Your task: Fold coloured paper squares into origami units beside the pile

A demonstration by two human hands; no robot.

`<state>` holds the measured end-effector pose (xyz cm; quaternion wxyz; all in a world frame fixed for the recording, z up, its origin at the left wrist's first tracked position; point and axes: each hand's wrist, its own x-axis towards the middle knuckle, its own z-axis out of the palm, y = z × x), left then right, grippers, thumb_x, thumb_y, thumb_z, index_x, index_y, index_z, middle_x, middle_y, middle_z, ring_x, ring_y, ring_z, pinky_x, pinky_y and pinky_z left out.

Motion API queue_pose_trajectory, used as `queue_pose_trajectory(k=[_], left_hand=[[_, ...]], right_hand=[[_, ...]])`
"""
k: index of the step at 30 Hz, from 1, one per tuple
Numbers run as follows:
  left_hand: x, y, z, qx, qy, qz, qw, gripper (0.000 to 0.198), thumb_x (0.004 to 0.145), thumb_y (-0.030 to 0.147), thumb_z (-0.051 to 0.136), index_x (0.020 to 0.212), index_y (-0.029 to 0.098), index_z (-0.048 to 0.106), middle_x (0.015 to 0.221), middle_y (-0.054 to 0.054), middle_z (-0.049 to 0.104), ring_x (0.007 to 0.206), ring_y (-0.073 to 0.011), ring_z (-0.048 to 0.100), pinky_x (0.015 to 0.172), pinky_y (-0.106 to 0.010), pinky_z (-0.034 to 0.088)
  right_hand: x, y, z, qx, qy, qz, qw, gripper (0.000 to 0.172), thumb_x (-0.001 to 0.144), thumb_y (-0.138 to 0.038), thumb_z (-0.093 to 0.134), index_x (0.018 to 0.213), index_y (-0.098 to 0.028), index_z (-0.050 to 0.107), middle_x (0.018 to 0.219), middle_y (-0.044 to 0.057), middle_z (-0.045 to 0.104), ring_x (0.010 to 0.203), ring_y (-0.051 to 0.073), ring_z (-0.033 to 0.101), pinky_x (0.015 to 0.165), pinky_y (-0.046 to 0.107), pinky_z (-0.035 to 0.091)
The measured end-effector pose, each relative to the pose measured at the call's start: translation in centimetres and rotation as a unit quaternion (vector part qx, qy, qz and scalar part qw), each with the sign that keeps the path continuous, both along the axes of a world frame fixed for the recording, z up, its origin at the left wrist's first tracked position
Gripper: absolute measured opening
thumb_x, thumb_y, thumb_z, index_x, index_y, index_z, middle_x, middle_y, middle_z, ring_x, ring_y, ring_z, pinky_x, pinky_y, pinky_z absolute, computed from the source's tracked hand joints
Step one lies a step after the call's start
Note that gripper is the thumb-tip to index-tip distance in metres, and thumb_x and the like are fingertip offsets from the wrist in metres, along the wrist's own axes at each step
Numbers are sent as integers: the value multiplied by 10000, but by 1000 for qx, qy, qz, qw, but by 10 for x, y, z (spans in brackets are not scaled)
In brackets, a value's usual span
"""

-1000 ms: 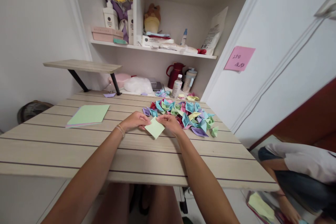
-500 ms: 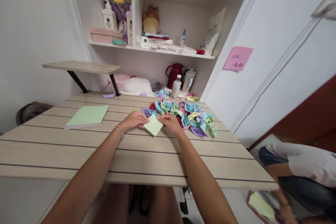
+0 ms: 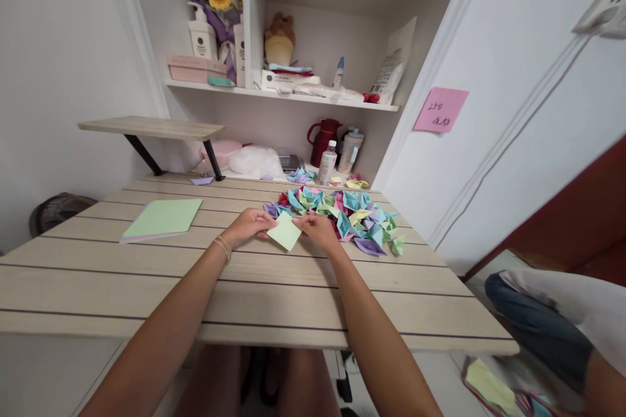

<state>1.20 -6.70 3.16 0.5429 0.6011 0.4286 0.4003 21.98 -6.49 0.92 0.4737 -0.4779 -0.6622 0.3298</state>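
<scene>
A small pale green folded paper (image 3: 284, 233) lies on the wooden table (image 3: 235, 287) between my hands. My left hand (image 3: 249, 226) pinches its left corner with the fingers curled; a thin bracelet is on that wrist. My right hand (image 3: 319, 229) presses and pinches its right edge. Just beyond my right hand lies a pile of folded paper shapes (image 3: 349, 215) in blue, green, pink, purple and yellow.
A stack of green and pink sheets (image 3: 162, 218) lies at the left of the table. At the back stand a red jug (image 3: 325, 137), a small bottle (image 3: 327, 161) and shelves with bottles. Another person (image 3: 552, 332) crouches low at the right, beside a door.
My hands and the green paper have stayed almost in place, the paper shifting slightly. The person at the lower right has moved closer and bent lower.
</scene>
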Motion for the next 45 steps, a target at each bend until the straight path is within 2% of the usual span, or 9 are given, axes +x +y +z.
queue_pose_trajectory(k=[5,10,14,21,27,32,37,42,45], left_hand=[[-1,0,0,-7,-8,-23,1000,232,594,297,720,658,95,628,608,-43,614,524,-104,563,478,-195,431],[1,-4,2,-16,-17,-67,997,271,629,337,693,745,101,626,627,-31,595,523,-90,536,467,-175,374],[4,-4,2,23,4,-59,998,260,641,356,675,697,106,630,590,-19,572,500,-86,499,453,-180,342],[10,-2,-1,27,-10,-39,999,252,600,343,699,574,111,605,540,3,540,495,-91,497,476,-197,368],[14,-10,0,70,23,-60,996,290,631,373,681,763,116,653,629,-30,606,560,-121,555,503,-216,428],[12,-5,-1,102,6,-1,995,286,634,384,679,690,105,655,615,-42,624,548,-124,566,509,-224,455],[7,4,-4,73,-88,95,989,438,627,373,696,975,115,632,746,-71,676,594,-143,606,547,-254,497],[8,7,-7,36,-154,121,980,450,602,340,726,969,91,648,900,-121,687,711,-182,636,629,-284,521],[8,5,-6,10,-182,94,979,413,630,339,710,964,101,659,913,-115,689,771,-190,641,661,-274,521]], right_hand=[[2,-3,4,2,-4,0,1000,343,643,-464,630,509,-149,609,425,-14,529,436,107,452,456,219,317],[0,-8,9,-8,6,86,996,347,643,-465,623,495,-153,584,432,-37,492,441,89,410,460,211,296],[-3,-10,10,-16,-3,129,992,327,662,-450,607,541,-146,612,487,-29,526,468,89,422,461,203,296],[-8,-9,5,15,-19,128,991,258,714,-391,570,654,-153,651,587,-7,581,521,108,457,502,211,329],[-11,-13,13,115,-92,107,983,192,765,-299,526,667,-177,636,615,-7,573,582,126,471,557,224,325],[-14,-13,13,121,-82,76,986,209,807,-303,469,859,-183,632,700,14,583,634,144,493,578,242,350],[-14,-14,11,79,24,87,993,527,755,-337,563,1243,-196,422,870,37,573,641,127,511,578,244,412],[-17,-17,13,92,46,121,987,675,662,-312,667,1275,-232,395,1089,83,534,752,143,541,588,241,447],[-18,-16,9,91,53,97,990,632,652,-296,668,1242,-231,450,1098,85,538,703,136,544,562,247,453]])
